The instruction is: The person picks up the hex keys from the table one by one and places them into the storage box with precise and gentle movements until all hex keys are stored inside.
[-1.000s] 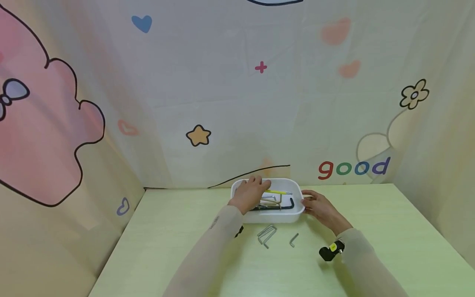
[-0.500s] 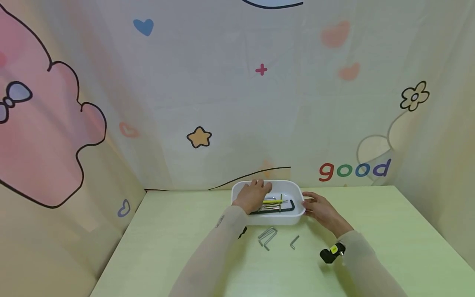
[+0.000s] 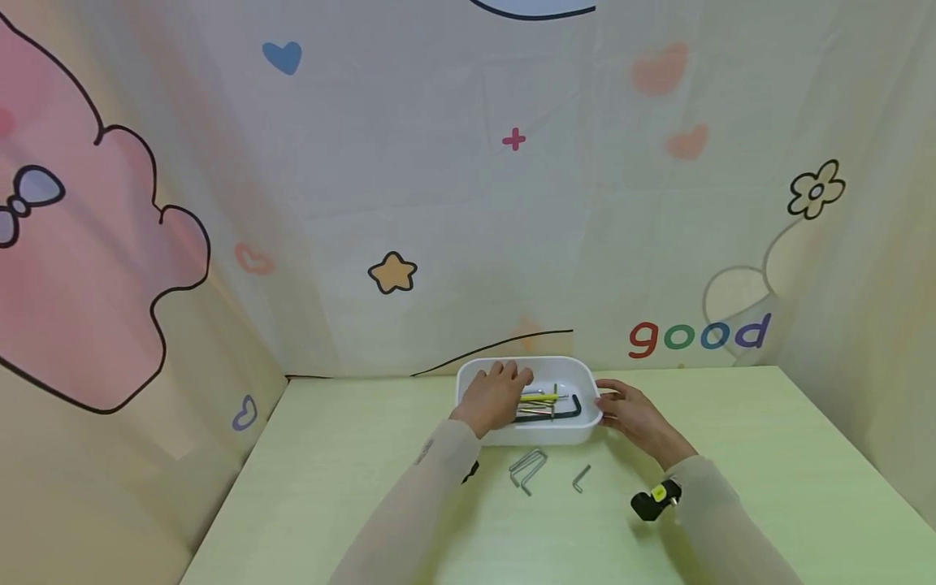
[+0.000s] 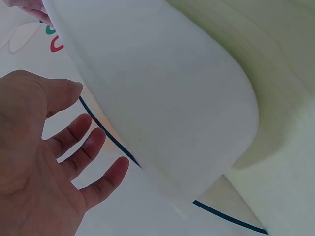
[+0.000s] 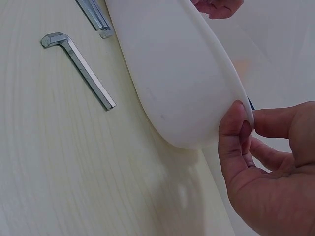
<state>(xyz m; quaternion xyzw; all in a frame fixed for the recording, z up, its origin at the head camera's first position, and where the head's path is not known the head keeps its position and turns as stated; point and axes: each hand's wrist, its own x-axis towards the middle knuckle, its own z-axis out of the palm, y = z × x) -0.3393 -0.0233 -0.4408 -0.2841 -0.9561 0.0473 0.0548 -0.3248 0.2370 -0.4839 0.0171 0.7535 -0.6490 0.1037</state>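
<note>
So, lower centre of the head view, the right hand (image 3: 638, 418) pinches a white rounded-rectangular plastic tray (image 3: 537, 435) while the left hand (image 3: 493, 396) hangs over it, fingers loosely spread.

Near the far edge of the surface (image 3: 329, 455), the tray (image 3: 541, 435) looks of smooth plastic. The hex key (image 5: 87, 73) nearest the right edge is glossy metal. The surface shows smooth wood grain; the backdrop (image 3: 453, 187), matt cloth.

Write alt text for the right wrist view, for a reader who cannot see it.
The right hand pinches the rim of a white tub. On the pale table beside it lies a silver hex key, with more hex keys cut off at the picture's top edge, where part of the left hand shows.
</note>
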